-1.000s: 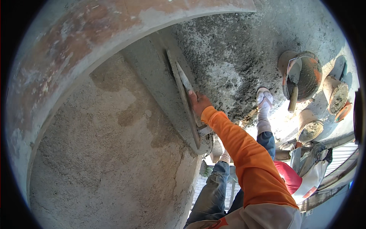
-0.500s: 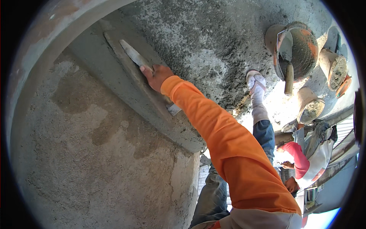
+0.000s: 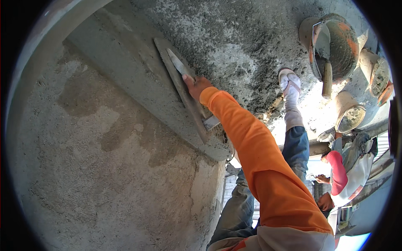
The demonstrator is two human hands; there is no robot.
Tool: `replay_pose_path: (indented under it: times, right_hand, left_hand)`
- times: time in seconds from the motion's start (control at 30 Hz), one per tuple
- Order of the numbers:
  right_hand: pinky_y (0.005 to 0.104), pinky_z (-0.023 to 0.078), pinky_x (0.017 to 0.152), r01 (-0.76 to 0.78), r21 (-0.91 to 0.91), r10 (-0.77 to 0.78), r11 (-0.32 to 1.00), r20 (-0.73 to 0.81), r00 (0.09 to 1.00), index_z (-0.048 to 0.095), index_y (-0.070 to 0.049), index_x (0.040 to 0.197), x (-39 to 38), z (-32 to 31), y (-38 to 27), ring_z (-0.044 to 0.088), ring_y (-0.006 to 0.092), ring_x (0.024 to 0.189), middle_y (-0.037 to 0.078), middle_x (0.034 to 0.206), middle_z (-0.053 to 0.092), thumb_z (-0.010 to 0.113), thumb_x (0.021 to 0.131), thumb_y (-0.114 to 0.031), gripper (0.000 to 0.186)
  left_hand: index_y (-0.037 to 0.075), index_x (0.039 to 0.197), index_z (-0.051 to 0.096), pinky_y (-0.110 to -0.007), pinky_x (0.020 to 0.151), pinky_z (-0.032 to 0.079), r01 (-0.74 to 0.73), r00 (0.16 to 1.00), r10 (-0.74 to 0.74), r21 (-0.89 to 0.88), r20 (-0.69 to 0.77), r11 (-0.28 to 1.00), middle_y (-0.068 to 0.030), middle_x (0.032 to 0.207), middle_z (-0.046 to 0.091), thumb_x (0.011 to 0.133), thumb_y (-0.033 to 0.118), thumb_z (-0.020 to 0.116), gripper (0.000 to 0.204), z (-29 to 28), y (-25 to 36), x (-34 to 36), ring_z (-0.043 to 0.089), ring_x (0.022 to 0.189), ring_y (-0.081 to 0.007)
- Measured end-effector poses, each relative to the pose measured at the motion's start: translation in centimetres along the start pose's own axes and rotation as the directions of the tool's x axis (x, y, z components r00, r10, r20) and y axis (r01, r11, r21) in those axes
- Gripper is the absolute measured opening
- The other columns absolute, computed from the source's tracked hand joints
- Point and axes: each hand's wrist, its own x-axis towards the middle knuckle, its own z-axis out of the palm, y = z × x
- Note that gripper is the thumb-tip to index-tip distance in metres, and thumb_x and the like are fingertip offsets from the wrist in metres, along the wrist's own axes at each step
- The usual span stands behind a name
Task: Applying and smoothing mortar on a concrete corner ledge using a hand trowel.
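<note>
My right hand (image 3: 195, 85), at the end of an orange sleeve, grips the handle (image 3: 178, 63) of a long flat plastering float (image 3: 194, 115), its thumb along the grip. The float lies against a band of smooth grey mortar (image 3: 117, 62), beside rough, crumbly mortar (image 3: 236, 62). A pale, patchy plastered surface (image 3: 113, 175) borders the band at lower left. My left hand is not in view.
At right are a bucket (image 3: 341, 46) with a tool handle (image 3: 327, 79) across it and mortar-coated containers (image 3: 349, 117). My sandalled foot (image 3: 289, 79) rests beside the rough mortar. A co-worker in red and grey sleeves (image 3: 339, 171) works at lower right. A curved rim (image 3: 39, 50) arches upper left.
The float in my right hand slid up-left along the band, then came back slightly down-right. My view has shifted, and more of the co-worker's head and hands shows.
</note>
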Motion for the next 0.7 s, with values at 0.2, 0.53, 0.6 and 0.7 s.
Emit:
replay_pose_path:
  times: [0.2,0.53,0.6,0.7]
  right_hand:
    - [0.0446,0.045,0.094,0.039,-0.030,-0.039,0.999,-0.016,0.999,0.061,0.011,0.108,-5.2,0.1,1.0,0.058,0.0451,0.107,0.036,0.104,0.060,0.028,0.091,-0.068,0.087]
    - [0.0449,0.043,0.096,0.019,-0.022,-0.020,1.000,-0.050,0.999,0.059,0.011,0.113,-5.7,0.4,3.7,0.059,0.0447,0.107,0.035,0.102,0.061,0.029,0.091,-0.069,0.088]
    - [0.0449,0.043,0.095,0.152,0.011,-0.150,0.988,-0.096,0.984,0.059,0.011,0.113,-4.4,0.2,1.0,0.058,0.0446,0.107,0.035,0.103,0.061,0.031,0.091,-0.069,0.087]
    - [0.0472,0.047,0.092,0.228,0.059,-0.228,0.972,-0.016,0.974,0.058,0.006,0.117,4.3,-1.1,-5.9,0.060,0.0449,0.104,0.030,0.109,0.062,0.032,0.092,-0.065,0.080]
  left_hand:
    - [-0.005,0.149,0.014,-0.070,0.105,0.012,0.058,0.997,-0.059,0.021,0.053,0.998,-0.0303,0.153,0.012,0.099,0.047,0.023,0.072,0.6,-0.4,-0.5,0.011,0.139,-0.0546]
    - [-0.005,0.149,0.012,-0.070,0.105,0.011,0.137,0.980,-0.136,0.004,0.147,0.991,-0.0316,0.153,0.012,0.099,0.048,0.025,0.075,0.3,-0.6,-0.5,0.009,0.139,-0.0539]
    - [-0.006,0.149,0.012,-0.070,0.105,0.011,0.111,0.983,-0.114,0.030,0.143,0.993,-0.0323,0.152,0.012,0.099,0.048,0.025,0.075,0.4,-0.5,-0.4,0.009,0.139,-0.0548]
    - [-0.006,0.149,0.013,-0.070,0.105,0.011,0.089,0.990,-0.090,0.021,0.108,0.996,-0.0327,0.152,0.012,0.099,0.048,0.025,0.074,0.6,-0.3,-0.6,0.009,0.138,-0.0557]
